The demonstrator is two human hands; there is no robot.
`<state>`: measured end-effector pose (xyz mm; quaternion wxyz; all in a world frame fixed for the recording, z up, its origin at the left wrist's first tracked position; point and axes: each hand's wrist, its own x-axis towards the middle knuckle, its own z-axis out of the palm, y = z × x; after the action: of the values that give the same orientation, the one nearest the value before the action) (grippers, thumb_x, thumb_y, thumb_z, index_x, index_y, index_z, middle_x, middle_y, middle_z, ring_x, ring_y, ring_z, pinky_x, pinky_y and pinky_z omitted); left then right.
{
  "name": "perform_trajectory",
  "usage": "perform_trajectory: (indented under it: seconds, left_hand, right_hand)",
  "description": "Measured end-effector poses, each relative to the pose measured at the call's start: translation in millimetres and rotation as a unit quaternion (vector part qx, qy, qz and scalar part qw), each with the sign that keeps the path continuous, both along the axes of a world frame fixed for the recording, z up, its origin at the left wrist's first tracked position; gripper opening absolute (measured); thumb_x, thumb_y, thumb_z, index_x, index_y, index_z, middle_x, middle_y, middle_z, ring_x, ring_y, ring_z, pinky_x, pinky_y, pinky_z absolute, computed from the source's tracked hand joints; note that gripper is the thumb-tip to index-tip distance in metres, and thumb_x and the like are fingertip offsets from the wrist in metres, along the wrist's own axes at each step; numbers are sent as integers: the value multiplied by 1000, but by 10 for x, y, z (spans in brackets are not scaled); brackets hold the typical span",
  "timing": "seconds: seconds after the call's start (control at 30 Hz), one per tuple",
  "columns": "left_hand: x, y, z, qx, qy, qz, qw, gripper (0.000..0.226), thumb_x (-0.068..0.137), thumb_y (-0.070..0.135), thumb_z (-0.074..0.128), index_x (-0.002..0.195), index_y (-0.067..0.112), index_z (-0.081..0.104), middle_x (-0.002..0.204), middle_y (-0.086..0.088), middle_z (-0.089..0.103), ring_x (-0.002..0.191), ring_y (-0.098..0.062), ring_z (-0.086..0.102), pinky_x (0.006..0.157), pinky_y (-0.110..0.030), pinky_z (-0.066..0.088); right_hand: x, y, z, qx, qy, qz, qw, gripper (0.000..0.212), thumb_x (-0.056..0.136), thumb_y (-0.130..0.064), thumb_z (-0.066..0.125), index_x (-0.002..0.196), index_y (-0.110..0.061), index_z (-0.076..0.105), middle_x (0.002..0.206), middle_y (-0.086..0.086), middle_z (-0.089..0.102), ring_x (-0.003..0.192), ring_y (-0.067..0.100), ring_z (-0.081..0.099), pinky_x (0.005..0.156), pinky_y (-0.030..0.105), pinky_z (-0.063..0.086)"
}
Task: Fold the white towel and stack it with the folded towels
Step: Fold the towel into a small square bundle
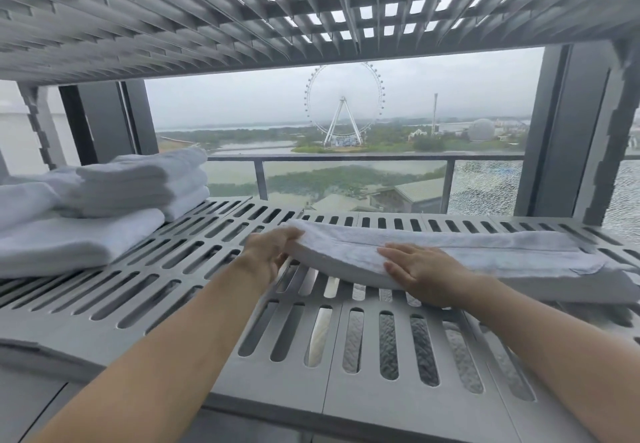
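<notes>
A white towel, folded into a long narrow strip, lies across the right half of the grey slotted shelf. My left hand grips the strip's left end, thumb on top and fingers underneath, lifting it slightly off the shelf. My right hand lies flat with straight fingers on the towel near its middle, pressing it down. A stack of folded white towels sits at the shelf's left rear, with another folded towel in front of it.
A second slatted grey shelf hangs close overhead. Upright posts stand at the right and left rear corners. Behind the shelf is a window with a balcony railing.
</notes>
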<state>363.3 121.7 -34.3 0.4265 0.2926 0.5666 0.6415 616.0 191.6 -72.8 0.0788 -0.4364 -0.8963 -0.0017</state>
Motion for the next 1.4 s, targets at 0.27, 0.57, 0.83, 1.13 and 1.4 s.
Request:
perform_trajectory:
  seconds: [0.27,0.57,0.83,1.13,1.4]
  left_hand:
    - [458,142,94,49,9,169,984,44,69,10,75,110,11,57,86,-6,63,68,-13,59,63,-26,53]
    - [1914,575,342,169,659,39,732,49,84,26,53,131,20,41,122,-9,56,87,-27,59,69,-30,44]
    - [2247,557,-94,236,673,-46,699,57,74,19,67,101,28,17,89,-10,66,71,-36,64,57,-34,44]
    - [1732,220,-199,142,699,96,694,63,68,18,66,122,21,33,113,-5,53,88,-32,60,65,-38,47]
    - [1860,269,-210,-18,544,60,837,37,76,28,55,112,29,49,79,5,56,71,-20,53,61,-27,40]
  right_hand:
    - [320,-121,116,13,-16,-58,998,57,93,-55,13,140,-25,27,152,0,23,140,16,18,109,60,2]
    - [1354,-219,207,20,31,-192,981,46,91,-51,33,125,-22,41,138,2,46,123,22,44,100,46,35]
    - [1374,-100,334,128,185,-19,974,79,75,-28,71,141,-20,29,144,-1,40,126,20,43,102,35,39]
    - [1109,31,427,249,282,-35,926,23,79,-8,55,102,-12,57,90,8,68,75,29,62,58,28,41]
    - [1446,2,604,257,330,-93,903,25,69,-6,55,93,-14,61,79,7,67,68,28,59,56,30,44]
